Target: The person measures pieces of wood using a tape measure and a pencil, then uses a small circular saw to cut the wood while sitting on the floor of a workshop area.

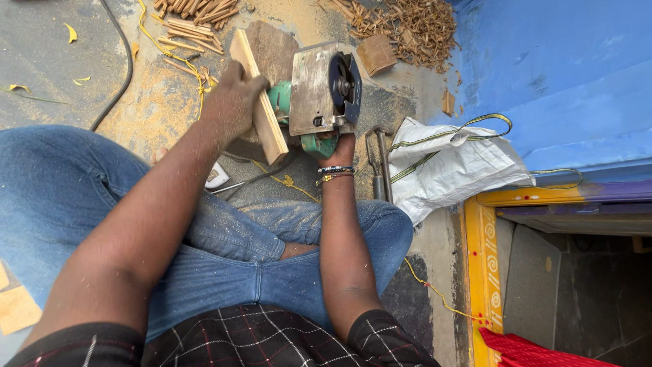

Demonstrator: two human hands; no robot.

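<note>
My left hand (231,102) grips a long pale wooden plank (261,109), held on edge against the side of a power saw. The saw (324,87) has a worn metal base plate, a dark blade guard and a green body. My right hand (339,146), with bead bracelets at the wrist, holds the saw from below by its green handle. Both sit over a dark wooden board (272,44) on the sawdust-covered floor, just beyond my crossed legs in blue jeans.
Short cut wooden sticks (193,17) lie at the top left, a heap of wood chips (411,27) at top right. A hammer (382,160) and white sack (455,166) lie to the right. A black cable (122,68) and yellow cord (170,51) cross the floor. Blue wall and a doorway step at right.
</note>
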